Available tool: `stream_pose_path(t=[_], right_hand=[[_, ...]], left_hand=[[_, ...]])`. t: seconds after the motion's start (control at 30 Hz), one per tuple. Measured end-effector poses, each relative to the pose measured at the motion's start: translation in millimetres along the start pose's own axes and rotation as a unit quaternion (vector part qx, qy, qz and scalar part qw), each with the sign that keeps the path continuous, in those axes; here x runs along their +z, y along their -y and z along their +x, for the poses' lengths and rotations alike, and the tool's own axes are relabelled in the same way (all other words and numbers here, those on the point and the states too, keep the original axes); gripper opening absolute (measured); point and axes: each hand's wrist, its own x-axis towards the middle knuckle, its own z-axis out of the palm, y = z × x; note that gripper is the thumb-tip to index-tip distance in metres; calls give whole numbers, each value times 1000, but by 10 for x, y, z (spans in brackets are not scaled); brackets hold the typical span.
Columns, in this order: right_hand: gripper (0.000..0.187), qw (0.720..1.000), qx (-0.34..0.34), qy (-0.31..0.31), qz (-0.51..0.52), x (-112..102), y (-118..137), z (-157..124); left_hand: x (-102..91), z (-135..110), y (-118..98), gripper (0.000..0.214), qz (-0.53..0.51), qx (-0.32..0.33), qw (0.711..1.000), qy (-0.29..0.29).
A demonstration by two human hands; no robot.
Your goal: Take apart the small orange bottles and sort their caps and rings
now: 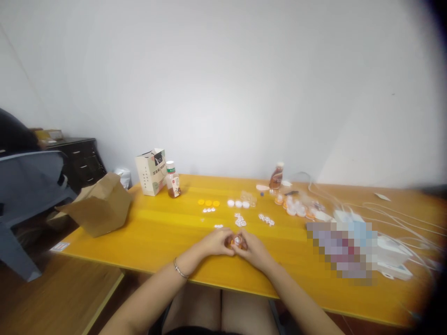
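Note:
Both hands meet at the front edge of the yellow wooden table [146, 232]. My left hand [216, 242] and my right hand [253, 249] close around a small round amber object [237, 242], probably a bottle or cup part, with a shiny orange surface. Most of it is hidden by my fingers. Just ahead of my hands lie small white pieces [240, 221]. Further off stand a row of yellow caps [208, 203] and a row of white caps [238, 203]. To the right sits a cluster of orange and white cups [293, 207].
A tea bottle [172, 181] and a printed paper bag [151, 172] stand at the far left of the table, with a crumpled brown paper bag [99, 205] at its left end. White cables [384, 214] and white boxes [393, 256] lie at the right, beside a pixelated patch. A grey chair [31, 186] stands left.

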Motion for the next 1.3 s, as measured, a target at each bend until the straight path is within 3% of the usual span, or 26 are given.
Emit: stream_pose_path(t=[0.1, 0.3, 0.5, 0.6, 0.73, 0.8, 0.9, 1.0, 1.2, 1.3], right_hand=[[9, 999, -38, 17, -7, -12, 25, 3], [17, 997, -80, 15, -16, -44, 30, 1], [18, 1000, -4, -10, -20, 10, 5, 7], [12, 999, -30, -6, -17, 19, 21, 8], [29, 999, -19, -27, -19, 8, 32, 11], [19, 1000, -8, -21, -20, 9, 27, 14], [8, 998, -45, -2, -34, 5, 28, 14], [16, 996, -80, 2, -50, -8, 43, 12], [16, 1000, -13, -12, -17, 11, 41, 20], [13, 1000, -23, -11, 9, 25, 28, 15]], left_hand=[[-6, 6, -10, 18, 5, -1, 1000, 3], [7, 18, 9, 19, 8, -15, 1000, 4], [-6, 11, -7, 24, 19, -1, 1000, -1], [-12, 11, -12, 21, 19, 5, 1000, 0], [-17, 14, -5, 24, 29, -3, 1000, -10], [-15, 13, -6, 21, 29, -7, 1000, -5], [-10, 12, -11, 20, 24, -11, 1000, -1], [-4, 13, -10, 22, 27, -15, 1000, -4], [-8, 9, -7, 21, 25, 9, 1000, -8], [-15, 11, -15, 20, 21, 3, 1000, -6]])
